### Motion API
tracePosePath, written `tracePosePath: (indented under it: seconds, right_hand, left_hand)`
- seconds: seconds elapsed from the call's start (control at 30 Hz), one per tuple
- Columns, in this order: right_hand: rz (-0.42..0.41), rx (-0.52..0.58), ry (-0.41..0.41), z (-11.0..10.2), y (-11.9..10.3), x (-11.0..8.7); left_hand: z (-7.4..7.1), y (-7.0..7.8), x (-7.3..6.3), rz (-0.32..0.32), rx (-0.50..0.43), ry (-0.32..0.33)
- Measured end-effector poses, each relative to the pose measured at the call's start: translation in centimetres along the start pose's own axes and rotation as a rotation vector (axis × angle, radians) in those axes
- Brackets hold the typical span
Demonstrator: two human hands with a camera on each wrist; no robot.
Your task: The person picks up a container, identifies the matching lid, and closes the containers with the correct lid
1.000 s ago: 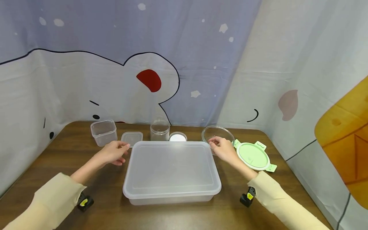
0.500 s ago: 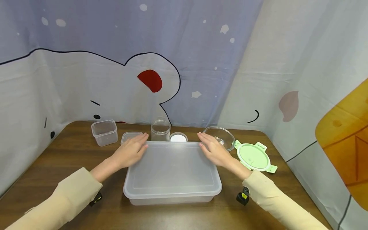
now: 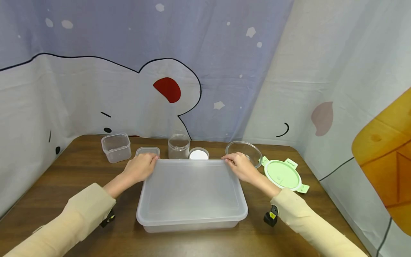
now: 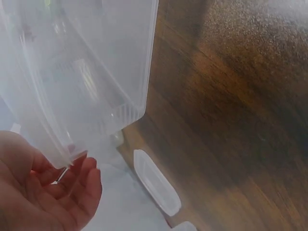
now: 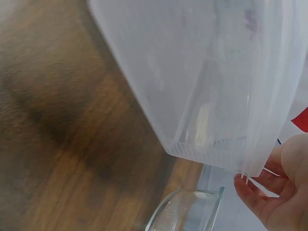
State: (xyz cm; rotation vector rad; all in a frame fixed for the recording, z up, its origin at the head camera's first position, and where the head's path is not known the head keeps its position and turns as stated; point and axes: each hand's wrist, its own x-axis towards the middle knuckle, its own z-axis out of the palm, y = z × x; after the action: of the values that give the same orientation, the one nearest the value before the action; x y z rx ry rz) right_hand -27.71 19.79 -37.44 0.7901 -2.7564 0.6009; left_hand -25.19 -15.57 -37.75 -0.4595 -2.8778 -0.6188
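A large translucent plastic box (image 3: 192, 226) stands on the wooden table, its frosted lid (image 3: 192, 192) on top. My left hand (image 3: 141, 167) grips the lid at the far left corner. In the left wrist view, the left hand's fingers (image 4: 89, 185) curl under the lid's rim. At the far right corner my right hand (image 3: 240, 166) pinches the lid edge. The right wrist view shows fingertips (image 5: 243, 185) beneath the rim, right at the corner tab. Box walls (image 5: 163, 86) look hazy, and the far rim between the hands stays visible in the head view.
Behind the box stand a small square container (image 3: 117, 150), a small rectangular lid (image 3: 147, 150), a clear jar (image 3: 178, 147) and a round white-centred lid (image 3: 199, 154). A glass bowl (image 3: 242, 143) lies behind my right hand, with a green clip lid (image 3: 283, 174) beside it.
Both hands came from beside the box to lie flat over its far corners, then curled their fingers down round the lid's edge. The box has shifted slightly toward me.
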Motion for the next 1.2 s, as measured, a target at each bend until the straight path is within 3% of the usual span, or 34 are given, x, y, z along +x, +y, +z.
tracePosePath:
  seconds: [0.23, 0.53, 1.2]
  right_hand:
    - [0.068, 0.015, -0.016, -0.1, 0.0, 1.1]
    - [0.119, -0.046, -0.063, 1.1, 0.5, 2.5]
    - [0.112, -0.011, -0.071, 2.1, 1.1, 2.8]
  left_hand:
    - [0.5, -0.3, 0.3, -0.042, -0.037, 0.026]
    - [1.1, -0.7, 1.2, -0.117, -0.037, 0.006]
    - [1.9, -1.0, 1.9, -0.002, -0.037, 0.002]
